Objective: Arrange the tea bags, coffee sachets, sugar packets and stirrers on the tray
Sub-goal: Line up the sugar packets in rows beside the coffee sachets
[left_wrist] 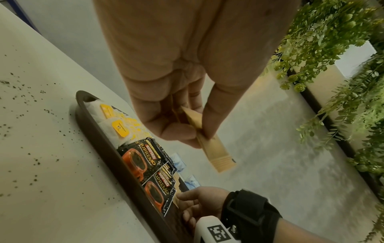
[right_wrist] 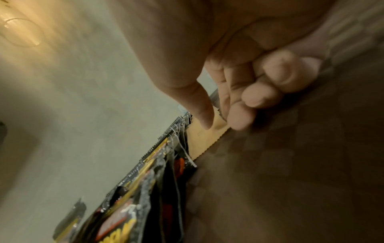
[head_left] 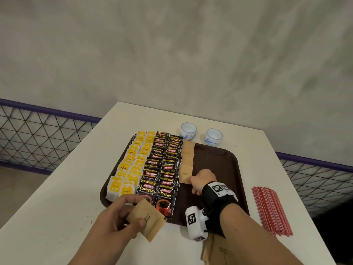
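Head view shows the brown tray as the anchor for everything: two columns of yellow tea bags fill its left part, two columns of black coffee sachets lie just right of those, and a single column of brown sugar packets runs beside the coffee. The tray's right part is bare.

The right hand pinches the nearest laid packet of that column between thumb and forefinger, the other fingers curled against the tray floor. The left hand hovers over the tray's near rim, gripping a small stack of spare sugar packets by thumb and fingers. More packets lie on the white table just below the tray, and the red stirrers wait on the table to the tray's right. Two cups stand beyond its far rim.

The step in hand looks like setting this packet square. To do it well, I would:

- overlap it evenly on the packet behind, as the coffee rows overlap;
- keep its left edge close to the coffee without lifting a sachet;
- press it flat before letting go;
- leave the tray's right part free for stirrers.
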